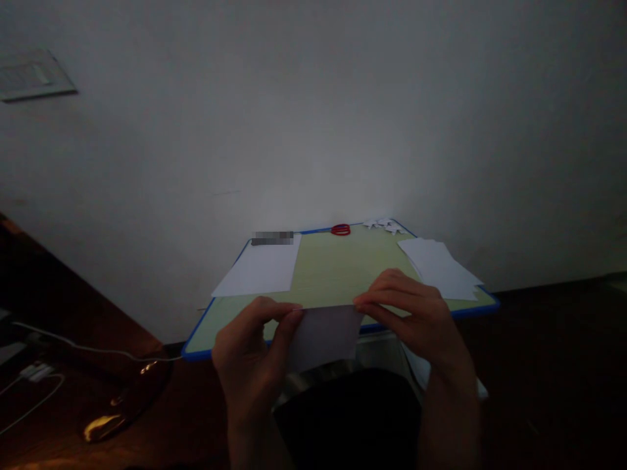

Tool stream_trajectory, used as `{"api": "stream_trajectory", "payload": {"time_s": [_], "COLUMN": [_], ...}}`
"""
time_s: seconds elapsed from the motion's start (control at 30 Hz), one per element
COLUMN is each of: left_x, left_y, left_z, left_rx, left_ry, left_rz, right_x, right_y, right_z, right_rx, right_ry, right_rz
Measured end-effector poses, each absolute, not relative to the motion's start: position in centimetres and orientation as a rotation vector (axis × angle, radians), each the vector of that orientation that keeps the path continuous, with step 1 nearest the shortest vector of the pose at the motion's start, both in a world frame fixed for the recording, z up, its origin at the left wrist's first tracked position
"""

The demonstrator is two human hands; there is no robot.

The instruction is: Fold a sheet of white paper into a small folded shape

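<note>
My left hand (255,352) and my right hand (416,320) both pinch the top edge of a small white sheet of paper (326,336), one at each upper corner. The sheet hangs just in front of the near edge of a small table with a pale green top and blue rim (337,267). Thumbs and forefingers of both hands are pressed together on the paper.
On the table lie a white sheet (262,267) at the left, a stack of white sheets (443,267) at the right, red-handled scissors (340,229) at the far edge and small white paper shapes (385,225) by the far right corner. White cables (44,372) run at the left.
</note>
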State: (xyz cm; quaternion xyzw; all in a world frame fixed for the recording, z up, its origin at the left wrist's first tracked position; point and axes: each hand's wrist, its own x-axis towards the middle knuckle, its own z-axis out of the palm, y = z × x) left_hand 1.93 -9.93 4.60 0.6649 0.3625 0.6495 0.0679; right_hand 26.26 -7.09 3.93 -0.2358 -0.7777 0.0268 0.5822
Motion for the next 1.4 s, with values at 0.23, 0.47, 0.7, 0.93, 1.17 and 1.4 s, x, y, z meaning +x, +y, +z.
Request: {"api": "stream_trajectory", "payload": {"time_s": [0.23,0.47,0.7,0.93,1.17,1.4], "left_x": [2.0,2.3,2.8,2.9,2.8,4.7], "left_y": [-9.6,-9.1,-9.0,-8.0,-7.3,-7.1], "left_z": [4.2,4.1,4.6,4.1,4.1,3.5], "left_rx": [1.99,1.918,1.804,1.575,1.861,2.191], "left_ry": [1.111,1.08,1.08,1.049,1.068,1.187], "left_rz": [1.93,1.864,1.858,2.063,1.784,1.426], "right_x": [26.4,26.1,25.3,25.5,24.9,23.8], "right_y": [-7.3,-7.4,-6.6,-6.0,-5.5,-5.2], "right_z": [3.6,3.7,3.0,2.4,3.1,3.4], "right_rx": [-0.578,-0.615,-0.735,-0.619,-0.76,-0.909], "right_ry": [-1.717,-1.69,-1.48,-1.391,-1.174,-1.08], "right_rz": [0.055,0.083,0.375,0.822,0.639,0.495]}}
